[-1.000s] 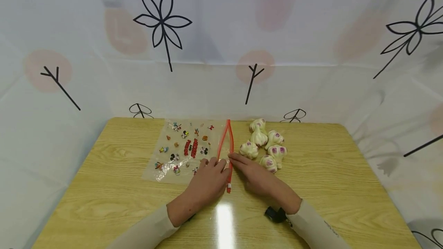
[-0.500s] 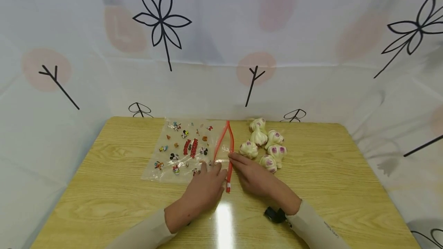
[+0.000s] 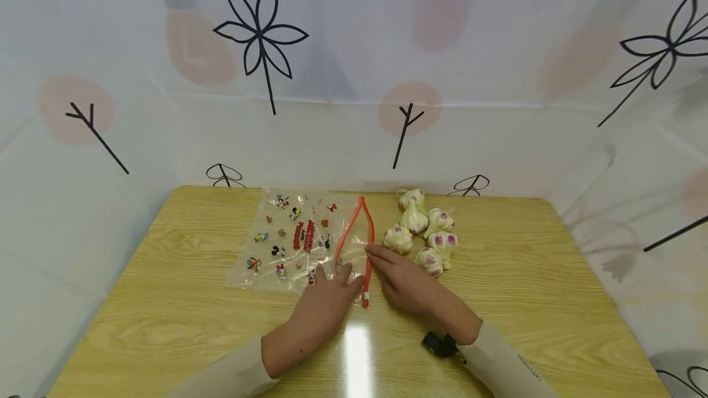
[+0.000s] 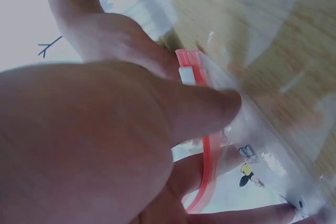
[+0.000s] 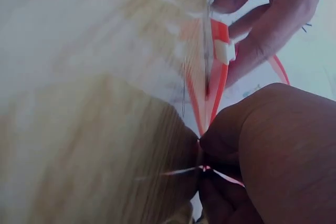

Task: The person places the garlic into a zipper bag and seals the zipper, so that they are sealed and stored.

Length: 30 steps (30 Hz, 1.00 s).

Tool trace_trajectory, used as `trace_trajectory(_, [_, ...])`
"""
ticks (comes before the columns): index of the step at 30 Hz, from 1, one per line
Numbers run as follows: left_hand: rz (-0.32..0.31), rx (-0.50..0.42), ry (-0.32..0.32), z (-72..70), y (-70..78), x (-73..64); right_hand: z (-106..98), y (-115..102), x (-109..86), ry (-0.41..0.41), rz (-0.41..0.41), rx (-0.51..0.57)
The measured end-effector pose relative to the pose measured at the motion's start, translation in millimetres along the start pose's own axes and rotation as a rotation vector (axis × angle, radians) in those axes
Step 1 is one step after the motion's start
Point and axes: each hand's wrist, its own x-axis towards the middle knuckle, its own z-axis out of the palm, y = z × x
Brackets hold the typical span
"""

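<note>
A clear zipper bag (image 3: 287, 244) printed with cartoon figures lies flat on the table. Its red zipper strip (image 3: 372, 220) is parted into two lips, with a gap between them in the head view. My left hand (image 3: 323, 303) rests with spread fingers on the bag near the left lip; in the left wrist view its thumb (image 4: 210, 109) reaches across the strip. My right hand (image 3: 406, 281) pinches the right lip near its middle, thumb (image 5: 220, 129) and fingertips close together at the table. A white slider (image 5: 224, 52) sits at the strip's near end.
Several garlic bulbs (image 3: 413, 220), white with purple marks, are clustered right of the bag, just beyond my right hand. A black wrist device (image 3: 439, 344) hangs under the right wrist. Patterned cloth (image 3: 332, 78) stands behind the wooden table (image 3: 525, 275).
My left hand has slid left and slightly toward me, its fingers spreading. The left lip has moved left, widening the gap in the strip. My right hand has stayed in place.
</note>
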Motion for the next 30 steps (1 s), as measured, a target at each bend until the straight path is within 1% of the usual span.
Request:
trace_trajectory(3, [-0.011,0.018,0.006,2.6,1.9,1.9,-0.6,0.0,-0.9,0.013,0.005,0.012])
trace_trajectory(6, [-0.019,0.027,-0.009,3.2,2.5,3.1,-2.7,-0.9,-2.5,0.019,0.008,0.031])
trace_trajectory(9, [-0.024,0.031,-0.021,2.9,2.3,2.8,-5.6,-2.9,-3.1,0.049,-0.013,0.034])
trace_trajectory(13, [-0.032,0.011,-0.022,2.3,1.8,2.3,-12.1,-6.9,-2.0,0.161,-0.073,-0.030])
trace_trajectory(16, [-0.038,0.000,-0.017,2.3,2.1,2.4,-21.6,-8.5,-3.1,0.234,-0.084,-0.069])
trace_trajectory(19, [-0.048,0.004,-0.023,2.4,3.2,3.1,-33.8,-7.0,-7.8,0.258,-0.051,-0.050])
trace_trajectory(22, [-0.057,0.007,-0.029,2.6,4.4,3.7,-44.7,-1.9,-14.7,0.256,0.001,-0.032])
trace_trajectory(25, [-0.059,0.007,-0.022,3.2,5.4,3.8,-53.3,4.5,-23.1,0.247,0.046,-0.040])
trace_trajectory(30, [-0.055,0.025,-0.011,4.4,5.8,3.1,-63.3,13.9,-36.5,0.229,0.075,-0.061])
